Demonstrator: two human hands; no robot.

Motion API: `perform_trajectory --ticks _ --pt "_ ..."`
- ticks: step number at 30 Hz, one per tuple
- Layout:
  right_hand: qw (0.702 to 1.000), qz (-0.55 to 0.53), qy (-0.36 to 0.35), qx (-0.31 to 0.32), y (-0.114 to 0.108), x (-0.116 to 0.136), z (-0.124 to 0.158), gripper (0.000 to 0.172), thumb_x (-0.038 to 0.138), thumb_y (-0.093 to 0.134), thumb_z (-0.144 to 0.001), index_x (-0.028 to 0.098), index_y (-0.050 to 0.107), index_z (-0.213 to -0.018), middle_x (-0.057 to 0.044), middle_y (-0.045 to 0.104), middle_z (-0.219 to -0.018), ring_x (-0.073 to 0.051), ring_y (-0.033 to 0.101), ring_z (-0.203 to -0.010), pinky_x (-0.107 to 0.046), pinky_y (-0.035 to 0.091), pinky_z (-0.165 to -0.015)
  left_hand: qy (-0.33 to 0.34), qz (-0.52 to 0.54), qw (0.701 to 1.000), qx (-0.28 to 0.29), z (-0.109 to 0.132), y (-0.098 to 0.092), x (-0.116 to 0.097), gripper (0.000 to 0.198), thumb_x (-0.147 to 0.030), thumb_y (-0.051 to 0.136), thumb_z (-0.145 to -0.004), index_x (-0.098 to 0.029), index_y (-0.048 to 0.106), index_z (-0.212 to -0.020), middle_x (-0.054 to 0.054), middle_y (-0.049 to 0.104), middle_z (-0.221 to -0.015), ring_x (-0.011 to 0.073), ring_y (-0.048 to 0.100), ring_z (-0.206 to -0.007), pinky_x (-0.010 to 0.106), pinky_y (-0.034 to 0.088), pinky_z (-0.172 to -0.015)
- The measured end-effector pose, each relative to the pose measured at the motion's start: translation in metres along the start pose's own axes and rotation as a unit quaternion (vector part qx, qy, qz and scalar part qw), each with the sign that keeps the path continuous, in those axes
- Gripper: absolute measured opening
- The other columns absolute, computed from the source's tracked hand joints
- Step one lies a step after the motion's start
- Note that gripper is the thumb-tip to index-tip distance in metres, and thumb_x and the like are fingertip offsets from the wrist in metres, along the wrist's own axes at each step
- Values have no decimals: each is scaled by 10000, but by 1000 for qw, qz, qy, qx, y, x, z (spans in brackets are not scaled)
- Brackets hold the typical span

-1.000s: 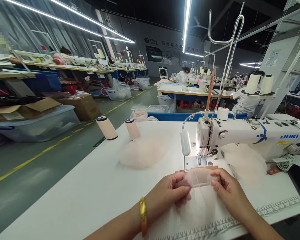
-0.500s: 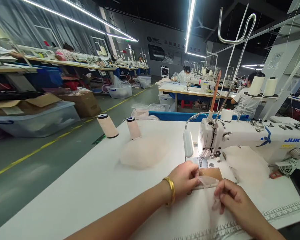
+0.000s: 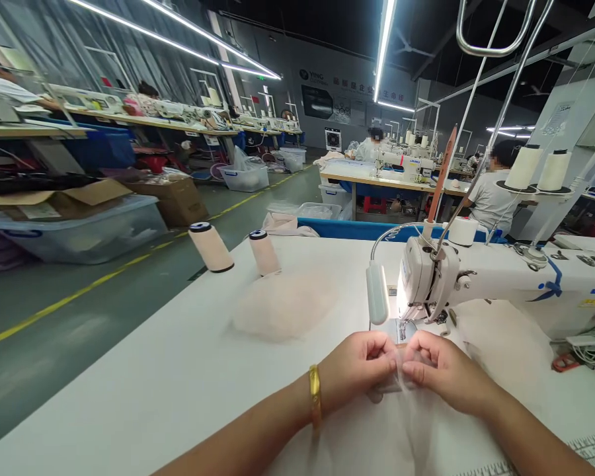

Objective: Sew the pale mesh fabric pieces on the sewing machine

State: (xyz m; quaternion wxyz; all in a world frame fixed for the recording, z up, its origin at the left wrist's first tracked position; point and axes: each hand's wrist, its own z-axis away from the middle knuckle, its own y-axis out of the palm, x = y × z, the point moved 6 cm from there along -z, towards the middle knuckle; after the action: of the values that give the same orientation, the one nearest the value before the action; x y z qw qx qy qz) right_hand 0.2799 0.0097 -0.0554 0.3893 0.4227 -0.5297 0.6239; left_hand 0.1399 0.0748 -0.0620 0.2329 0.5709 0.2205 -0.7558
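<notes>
Both hands meet just in front of the needle area of a white sewing machine [image 3: 431, 277]. Between thumb and fingers, my left hand [image 3: 364, 363] pinches sheer pale fabric [image 3: 401, 423]. My right hand [image 3: 443, 370] pinches the same fabric close beside it, fingers curled. The fabric hangs down over the table towards me, thin enough to see through. A lit lamp [image 3: 377, 294] shines beside the needle. Part of a brown piece at the machine bed is hidden behind my hands. A pile of sheer pale fabric [image 3: 285, 304] lies on the table to the left.
Two thread cones [image 3: 211, 248] stand at the white table's [image 3: 143, 370] far left edge. More sheer fabric [image 3: 506, 330] lies under the machine arm, near red-handled snips [image 3: 565, 361]. A ruler strip [image 3: 592, 444] runs along the front edge. A person [image 3: 493, 188] sits beyond the machine.
My right hand has moved up and left to meet my left hand at the fabric, covering most of the brown piece. The view has shifted slightly.
</notes>
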Motion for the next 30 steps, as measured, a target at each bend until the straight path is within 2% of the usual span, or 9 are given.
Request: perform_trajectory --ticks 4,8,11,13,18,25,30 --pt "1000 -10 1 -21 0 -7 4 252 432 627 -976 222 569 -852 22 640 -752 -164 556 -712 -258 395 -643 -5 -15 1000 -14 -4 2 4 361 -512 738 -673 -200 561 -708 -55 515 -575 116 476 -520 239 432 -487" --pt "999 3 -8 -44 -1 -5 6 269 470 616 -976 217 569 -899 30 563 -766 -160 504 -726 -259 368 -648 1 -37 999 -25 -4 5 1 395 -547 717 -694 -211 513 -663 -62 481 -532 120 486 -495 232 390 -476" --pt "999 -16 -22 -46 1 -4 5 314 528 605 -976 214 584 -963 16 544 -825 -167 486 -757 -267 367 -660 13 -48 998 -31 -3 5 -1 386 -527 691 -714 -215 480 -633 -60 464 -529 121 485 -498 233 378 -482" --pt "998 -22 -20 -49 4 -5 4 326 541 607 -974 217 576 -941 20 530 -808 -165 466 -746 -269 357 -657 23 -58 998 -25 -2 6 0 352 -489 680 -722 -210 485 -628 -58 463 -545 117 480 -509 230 364 -491" --pt "997 -32 -9 -63 5 -7 3 346 560 599 -964 230 555 -873 35 501 -756 -164 457 -716 -262 348 -638 39 -26 998 -42 -4 8 3 301 -462 714 -693 -206 569 -761 -52 528 -644 101 443 -513 226 361 -474" --pt "996 -34 -18 -77 6 -6 4 216 425 592 -944 225 557 -870 37 480 -756 -160 426 -709 -270 330 -632 46 -9 996 -81 -3 9 3 308 -428 722 -683 -218 518 -775 -79 484 -583 92 417 -487 211 341 -456" --pt "994 16 -19 -104 5 -4 5 167 369 582 -912 222 553 -838 41 476 -724 -158 422 -692 -268 318 -620 40 -10 997 -67 -3 10 4 278 -417 706 -684 -205 562 -791 -55 525 -627 106 459 -519 220 355 -471"
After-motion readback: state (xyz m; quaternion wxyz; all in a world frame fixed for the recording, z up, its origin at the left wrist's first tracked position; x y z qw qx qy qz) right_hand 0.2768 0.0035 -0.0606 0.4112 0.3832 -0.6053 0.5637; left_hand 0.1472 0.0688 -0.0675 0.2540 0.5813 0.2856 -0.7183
